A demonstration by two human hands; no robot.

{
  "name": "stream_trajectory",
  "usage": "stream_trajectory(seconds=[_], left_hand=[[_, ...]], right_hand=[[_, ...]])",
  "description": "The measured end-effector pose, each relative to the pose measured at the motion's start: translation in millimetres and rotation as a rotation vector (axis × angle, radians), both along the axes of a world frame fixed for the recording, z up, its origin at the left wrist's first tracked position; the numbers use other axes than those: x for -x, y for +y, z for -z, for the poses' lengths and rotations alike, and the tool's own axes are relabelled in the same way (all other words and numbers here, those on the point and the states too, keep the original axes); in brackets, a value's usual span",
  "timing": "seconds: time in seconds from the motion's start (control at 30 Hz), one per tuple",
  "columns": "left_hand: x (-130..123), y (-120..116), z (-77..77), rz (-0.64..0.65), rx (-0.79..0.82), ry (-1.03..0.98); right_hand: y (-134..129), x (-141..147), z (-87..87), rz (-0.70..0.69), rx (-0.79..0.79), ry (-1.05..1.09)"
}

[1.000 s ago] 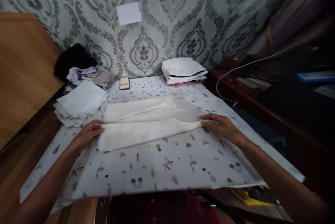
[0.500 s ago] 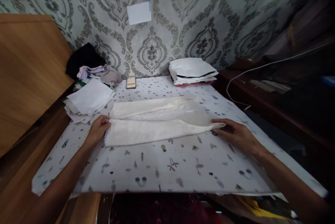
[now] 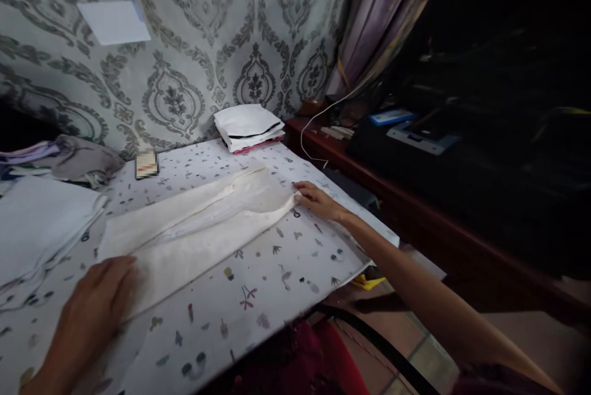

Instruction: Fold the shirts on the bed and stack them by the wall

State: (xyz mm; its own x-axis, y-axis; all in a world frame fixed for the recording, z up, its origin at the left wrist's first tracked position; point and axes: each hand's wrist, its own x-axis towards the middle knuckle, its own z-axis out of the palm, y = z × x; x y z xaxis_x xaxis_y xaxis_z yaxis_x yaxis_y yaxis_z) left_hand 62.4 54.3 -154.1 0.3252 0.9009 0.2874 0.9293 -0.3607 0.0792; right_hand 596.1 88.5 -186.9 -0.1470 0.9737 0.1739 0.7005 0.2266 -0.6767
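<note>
The garment (image 3: 207,235) is cream, the cloth (image 3: 258,253) white with small multicoloured motifs, the wallpaper (image 3: 175,96) grey damask.

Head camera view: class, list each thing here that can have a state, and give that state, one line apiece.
Cream cloth: laid out, long sides turned inward
Right hand: pinching the cloth's end
Left hand: on the cloth, blurred
Pile by the wall: folded, stacked
Grey cloth: crumpled
Patterned sheet: spread out
Cord: slack
</note>
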Motion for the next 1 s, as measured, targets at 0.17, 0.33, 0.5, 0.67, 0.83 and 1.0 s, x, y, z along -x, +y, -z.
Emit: stream_trajectory(seconds=[0.17, 0.33, 0.5, 0.67, 0.83, 1.0], left_hand=[[-4.0, 6.0, 34.5, 0.144, 0.005, -0.131], [11.4, 12.4, 46.8, 0.163, 0.02, -0.145], [13.0, 8.9, 49.1, 0.157, 0.021, -0.128], [10.0, 3.7, 49.2, 0.161, 0.012, -0.109], [5.0, -0.6, 43.1, 0.144, 0.018, -0.12], [-1.5, -4.3, 36.6, 0.117, 0.039, -0.149]], right_hand=[[-1.4, 3.8, 2.8, 0.056, -0.058, -0.126], [2.0, 11.1, 10.1, 0.187, -0.096, -0.243], [2.3, 12.6, 15.4, 0.23, -0.167, -0.245], [-0.2, 15.8, 13.2, 0.214, -0.217, -0.241], [-2.3, 11.1, 10.6, 0.19, -0.198, -0.216], [-1.4, 23.8, -3.7, 0.19, -0.266, -0.219]])
